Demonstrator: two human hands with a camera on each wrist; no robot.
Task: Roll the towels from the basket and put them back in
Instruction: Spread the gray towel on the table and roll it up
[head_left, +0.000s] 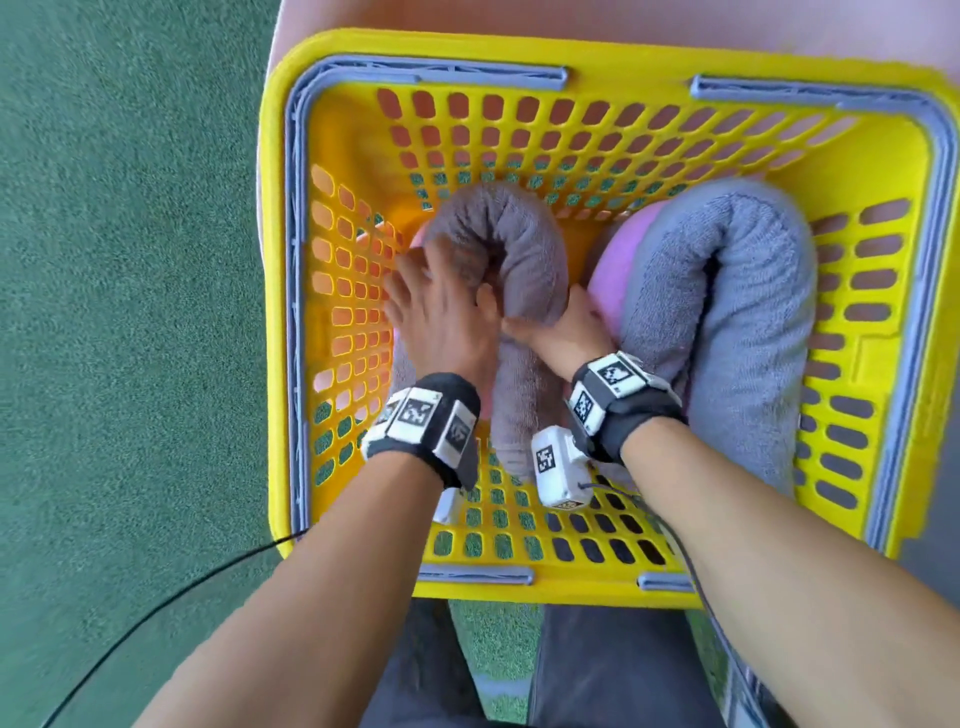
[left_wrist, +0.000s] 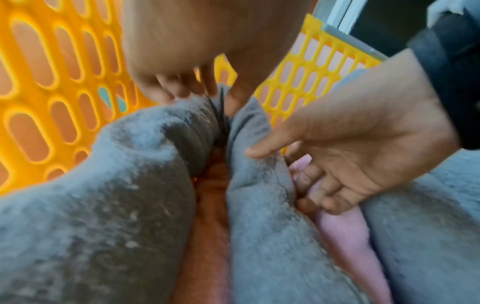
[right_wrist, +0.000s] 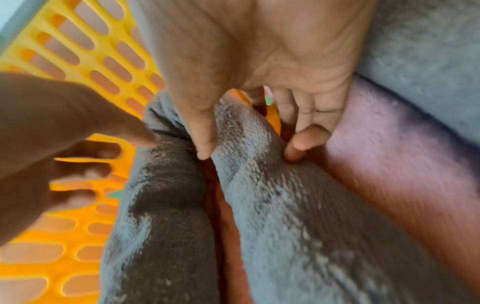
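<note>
A yellow slotted basket holds a rolled grey towel bent into a U at its middle. My left hand lies on the towel's left leg with spread fingers, its thumb at the fold. My right hand pinches the right leg, thumb in the fold and fingers on the outer side; the right wrist view shows this grip. A second rolled grey towel, also bent double, fills the basket's right side. A pink towel is wedged between the two.
Grey handles lie folded along the basket rim. The basket stands on a pink surface, with green carpet to the left. A black cable trails from my left wrist. My legs are just below the basket.
</note>
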